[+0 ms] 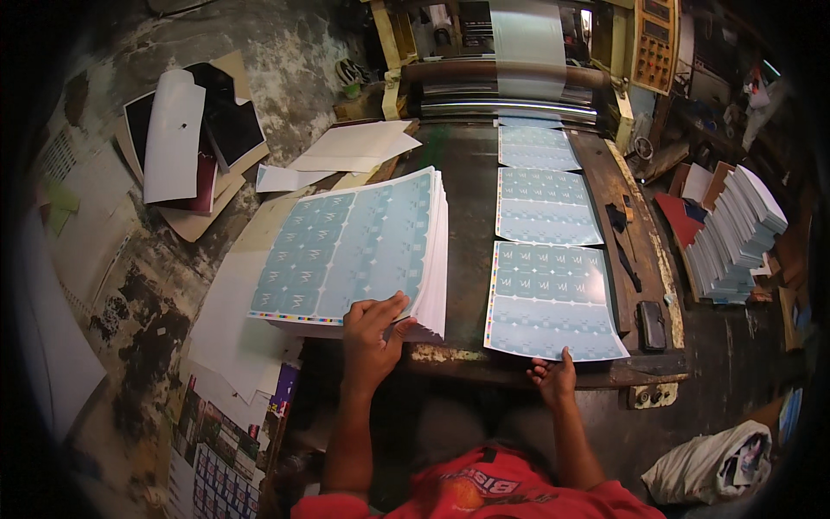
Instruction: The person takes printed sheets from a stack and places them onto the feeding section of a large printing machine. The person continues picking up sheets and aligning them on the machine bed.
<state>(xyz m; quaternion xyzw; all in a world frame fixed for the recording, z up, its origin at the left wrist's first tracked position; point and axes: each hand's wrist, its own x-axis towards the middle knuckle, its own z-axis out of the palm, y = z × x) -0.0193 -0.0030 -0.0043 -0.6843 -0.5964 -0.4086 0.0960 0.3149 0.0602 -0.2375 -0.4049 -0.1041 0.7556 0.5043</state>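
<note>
The person's right hand (556, 376) has a closed grip on the near edge of a glossy blue-green printed sheet (553, 298), thumb above and fingers underneath; the rest of the sheet lies flat on the table (469, 259). The left hand (373, 329) touches the near right corner of a thick stack of matching printed sheets (346, 251); whether its grip pinches a few leaves or merely rests there, I cannot tell.

An uneven pull at the right hand could crease or tear the nearer sheet, particularly if its far edge is joined to the next one, which is unclear. The stack's right side looks loosely squared, so a sideways push from the left hand might skew it.

The table is dark and worn, with a scuffed wooden rail (644, 268) along its right side and a black case (652, 326) at the near corner. Beyond, a second printed sheet (549, 206) and a third (536, 147) lead back to a roller machine (510, 112) with hanging film (529, 48). Another stack (735, 233) stands to the right; at left, loose papers (173, 138) lie over a blotched floor (285, 52).
</note>
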